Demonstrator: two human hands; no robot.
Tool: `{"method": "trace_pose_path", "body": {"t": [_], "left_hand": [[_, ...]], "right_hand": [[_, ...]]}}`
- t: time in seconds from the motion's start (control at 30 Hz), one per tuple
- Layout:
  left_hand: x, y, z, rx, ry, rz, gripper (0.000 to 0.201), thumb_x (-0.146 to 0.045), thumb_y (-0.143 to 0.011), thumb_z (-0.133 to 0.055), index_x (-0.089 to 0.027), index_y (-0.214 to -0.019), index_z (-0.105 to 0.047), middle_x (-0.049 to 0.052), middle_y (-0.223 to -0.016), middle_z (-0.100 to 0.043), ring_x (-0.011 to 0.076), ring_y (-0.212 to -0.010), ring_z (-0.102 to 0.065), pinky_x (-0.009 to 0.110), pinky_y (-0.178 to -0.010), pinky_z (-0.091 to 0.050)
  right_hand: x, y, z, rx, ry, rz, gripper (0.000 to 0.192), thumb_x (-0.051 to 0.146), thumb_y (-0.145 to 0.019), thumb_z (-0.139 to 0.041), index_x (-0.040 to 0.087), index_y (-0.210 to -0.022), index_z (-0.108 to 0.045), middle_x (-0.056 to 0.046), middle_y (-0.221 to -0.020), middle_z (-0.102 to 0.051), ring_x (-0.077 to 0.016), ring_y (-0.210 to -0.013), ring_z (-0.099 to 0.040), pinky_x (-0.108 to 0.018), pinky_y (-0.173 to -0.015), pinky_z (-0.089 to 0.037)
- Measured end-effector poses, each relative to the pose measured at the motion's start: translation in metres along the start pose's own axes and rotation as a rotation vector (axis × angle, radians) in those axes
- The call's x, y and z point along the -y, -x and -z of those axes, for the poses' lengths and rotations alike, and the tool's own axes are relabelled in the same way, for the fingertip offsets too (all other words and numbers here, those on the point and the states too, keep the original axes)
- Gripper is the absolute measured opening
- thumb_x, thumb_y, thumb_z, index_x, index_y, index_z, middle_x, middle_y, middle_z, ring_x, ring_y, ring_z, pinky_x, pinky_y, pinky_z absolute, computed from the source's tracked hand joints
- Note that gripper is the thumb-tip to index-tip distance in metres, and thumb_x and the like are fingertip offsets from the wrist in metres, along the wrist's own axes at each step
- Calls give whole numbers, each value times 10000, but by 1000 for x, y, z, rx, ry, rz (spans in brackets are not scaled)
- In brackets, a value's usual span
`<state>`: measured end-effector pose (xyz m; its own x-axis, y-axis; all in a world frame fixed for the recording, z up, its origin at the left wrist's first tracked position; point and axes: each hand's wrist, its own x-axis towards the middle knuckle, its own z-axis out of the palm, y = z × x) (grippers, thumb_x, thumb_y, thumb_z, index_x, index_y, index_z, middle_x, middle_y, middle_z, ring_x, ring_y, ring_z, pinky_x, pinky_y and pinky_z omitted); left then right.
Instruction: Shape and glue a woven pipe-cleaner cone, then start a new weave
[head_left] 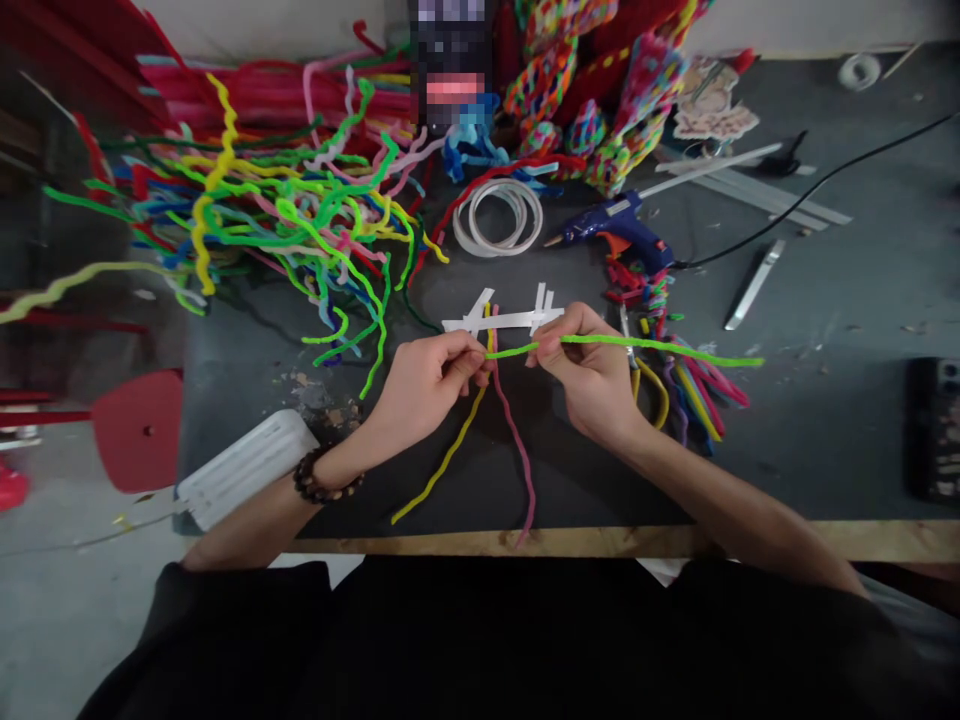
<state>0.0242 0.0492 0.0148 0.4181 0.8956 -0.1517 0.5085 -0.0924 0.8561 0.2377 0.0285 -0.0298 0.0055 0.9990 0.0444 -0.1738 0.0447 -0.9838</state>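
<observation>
A bright green pipe cleaner [660,345] stretches sideways between my two hands. My left hand [431,380] pinches its left end, beside a yellow pipe cleaner [450,455] that slants down to the left. My right hand [592,375] is closed on the green one further along, and its free end sticks out to the right. A pink pipe cleaner [517,440] hangs down between the hands. White strips of tape [510,320] lie just above, across the upper ends of the yellow and pink ones.
Loose coloured pipe cleaners [300,220] heap at the upper left. A blue glue gun [622,225], its black cord [810,195], white rings [499,218] and tweezers [755,285] lie beyond my hands. A white box [247,465] sits left; a phone [934,430] lies far right.
</observation>
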Motion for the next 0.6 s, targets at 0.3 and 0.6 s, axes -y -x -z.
{"method": "trace_pose_path", "body": {"t": [0.3, 0.6], "left_hand": [[-9, 6, -4, 12, -46, -14, 223, -149, -991, -582, -187, -818, -718, -35, -702, -741, 96, -617, -638, 226, -638, -429], [2, 0, -3, -46, 2, -40, 218, -219, -1002, -574, -188, -846, -724, -12, -715, -737, 117, -627, -647, 234, -624, -449]], "right_hand": [[10, 4, -1, 109, 267, 51, 272, 490, -880, -829, 240, -911, -728, 5, -833, -720, -136, -701, -648, -290, -616, -475], [20, 12, -4, 174, 290, 26, 274, 442, -914, -801, 218, -803, -687, 1, -788, -740, -132, -689, -656, -297, -640, -479]]}}
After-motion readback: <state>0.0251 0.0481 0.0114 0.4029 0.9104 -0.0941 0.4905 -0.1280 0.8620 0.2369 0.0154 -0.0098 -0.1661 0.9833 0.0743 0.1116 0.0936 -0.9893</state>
